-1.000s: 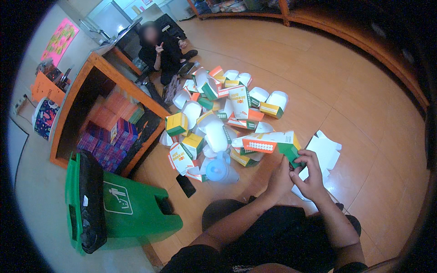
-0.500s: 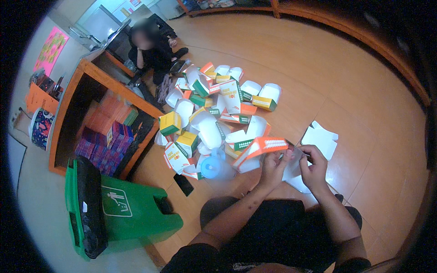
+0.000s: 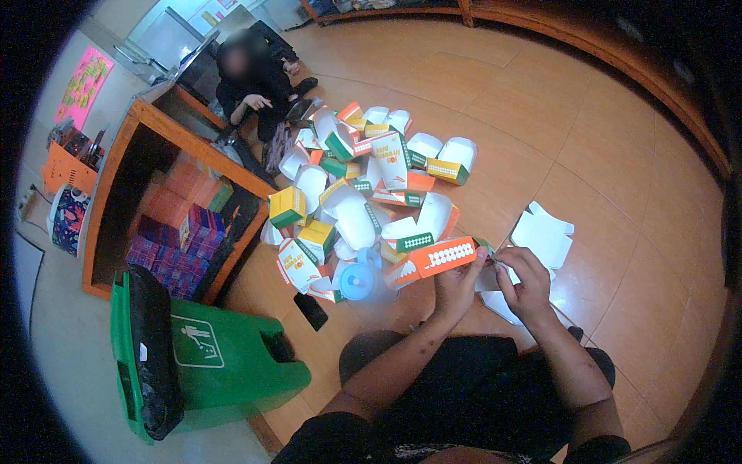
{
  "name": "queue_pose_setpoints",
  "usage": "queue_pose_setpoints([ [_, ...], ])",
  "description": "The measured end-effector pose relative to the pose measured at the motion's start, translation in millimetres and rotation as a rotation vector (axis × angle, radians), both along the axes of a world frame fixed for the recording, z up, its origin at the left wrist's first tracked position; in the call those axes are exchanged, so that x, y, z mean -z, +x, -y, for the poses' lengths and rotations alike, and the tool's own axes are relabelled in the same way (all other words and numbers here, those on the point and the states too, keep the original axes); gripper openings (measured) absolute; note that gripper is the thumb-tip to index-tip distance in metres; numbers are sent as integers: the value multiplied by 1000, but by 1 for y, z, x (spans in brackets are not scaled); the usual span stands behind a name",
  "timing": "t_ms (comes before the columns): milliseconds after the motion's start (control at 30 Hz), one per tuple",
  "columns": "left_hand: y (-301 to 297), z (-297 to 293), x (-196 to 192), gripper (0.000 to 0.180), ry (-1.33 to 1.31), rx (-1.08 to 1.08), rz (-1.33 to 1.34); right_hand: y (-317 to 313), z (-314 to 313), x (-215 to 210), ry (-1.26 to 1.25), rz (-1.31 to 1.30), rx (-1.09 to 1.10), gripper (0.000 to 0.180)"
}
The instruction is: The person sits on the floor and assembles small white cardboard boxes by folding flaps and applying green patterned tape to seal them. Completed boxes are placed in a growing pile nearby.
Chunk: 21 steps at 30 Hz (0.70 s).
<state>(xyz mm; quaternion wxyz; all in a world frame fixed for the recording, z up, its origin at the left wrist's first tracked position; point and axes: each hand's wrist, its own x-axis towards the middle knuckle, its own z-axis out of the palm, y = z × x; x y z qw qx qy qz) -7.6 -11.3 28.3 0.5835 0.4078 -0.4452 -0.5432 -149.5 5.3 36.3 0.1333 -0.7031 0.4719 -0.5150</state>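
The left hand [image 3: 456,282] is gripping the near end of an orange carton [image 3: 435,258] with a row of white dots, its fingers clamped around the carton's lower edge; the right hand [image 3: 524,278] is pinching the carton's right end, fingertips closed on a small flap there; the carton is hanging tilted just above the wooden floor [image 3: 603,139], its left end lying over the near edge of the pile of folded cartons [image 3: 363,178]; the pile, in white, orange, green and yellow, is spreading across the floor beyond the carton; a round blue lid-like object [image 3: 357,283] is sitting just left of the carton; flat white carton blanks [image 3: 543,234] are lying just right of the carton, touching the floor; a black phone [image 3: 310,311] is lying left of the carton, nearer the person; a green bin [image 3: 224,363] is lying on its side farther left; a wooden shelf unit [image 3: 154,209] holding coloured boxes is standing beyond the bin; another person [image 3: 251,77] in dark clothing is sitting at the far side of the pile.
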Motion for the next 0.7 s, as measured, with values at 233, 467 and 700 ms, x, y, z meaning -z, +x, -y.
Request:
queue_pose_setpoints([
  [233,12,3,-5,11,-249,-65,593,-6,3,-1,28,19,138,11],
  [467,5,-9,29,26,-287,70,864,2,-3,9,206,389,86,6],
  [700,4,-9,36,32,-115,163,618,1,-4,5,180,367,62,6],
])
